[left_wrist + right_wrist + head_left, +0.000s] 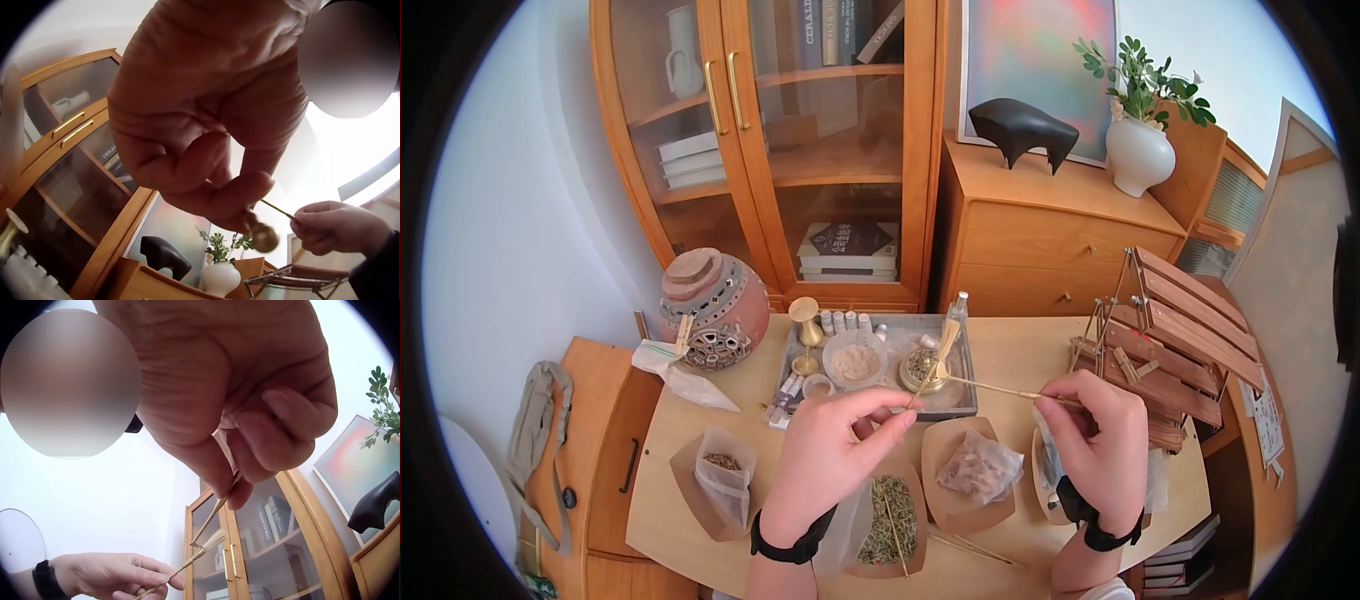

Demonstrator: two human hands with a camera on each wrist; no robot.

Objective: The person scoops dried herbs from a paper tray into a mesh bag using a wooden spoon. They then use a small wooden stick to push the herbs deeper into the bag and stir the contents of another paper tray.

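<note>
My left hand pinches the thin handle of a small brush, its pale bristles pointing up and away. Between the thumb and fingers of my right hand is a slender brass tool, held nearly level, its far tip beside the brush. In the right wrist view the tool's bent tip lies close to the bristles; whether they touch I cannot tell. A rounded brass end shows below my left fingers in the left wrist view. Beneath the brush, a brass pot stands on a grey tray.
A bowl of pale powder and small bottles share the tray. Nearer are paper trays with dried herbs, bagged pieces and loose thin sticks. A clay jar stands left, a slatted wooden rack right.
</note>
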